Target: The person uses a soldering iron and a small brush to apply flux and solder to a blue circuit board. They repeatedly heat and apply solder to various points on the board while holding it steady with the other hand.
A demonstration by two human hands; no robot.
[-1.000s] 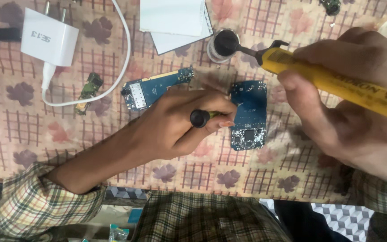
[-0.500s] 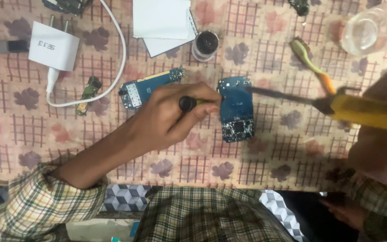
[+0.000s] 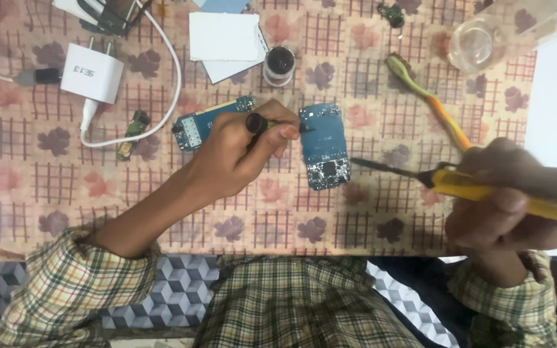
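A: Looking at the blue circuit board (image 3: pixel 324 147) in the middle of the patterned cloth (image 3: pixel 46 193), what do the hands do?

B: The left hand (image 3: pixel 236 158) is just left of this board. Its fingers are closed around a small tool with a black round end (image 3: pixel 256 122), and the thin tip of the tool touches the upper left edge of the board. The right hand (image 3: pixel 510 203) is to the right of the board, well apart from it. It is clamped on a yellow soldering iron (image 3: pixel 485 191). The dark metal tip of the iron points left and ends just beside the lower right corner of the board; I cannot tell if it touches.

A: How does the board lie?

B: Flat on the cloth, long side up and down. The lower part shows bare silver chips.

A: What is around it?

B: A second blue circuit board (image 3: pixel 204 122) lies left of it, partly behind the left hand. Above the board, a little to the left, stands a small round jar with dark content (image 3: pixel 279 64), and beside that some white paper sheets (image 3: pixel 224 38). Up and right of the board lies an old toothbrush with orange handle (image 3: pixel 430 96), and farther up right a clear glass dish (image 3: pixel 475 42). Far left of the board is a white charger plug (image 3: pixel 91 73) with a white cable (image 3: pixel 169 77), and a little green board piece (image 3: pixel 131 134) below the cable.
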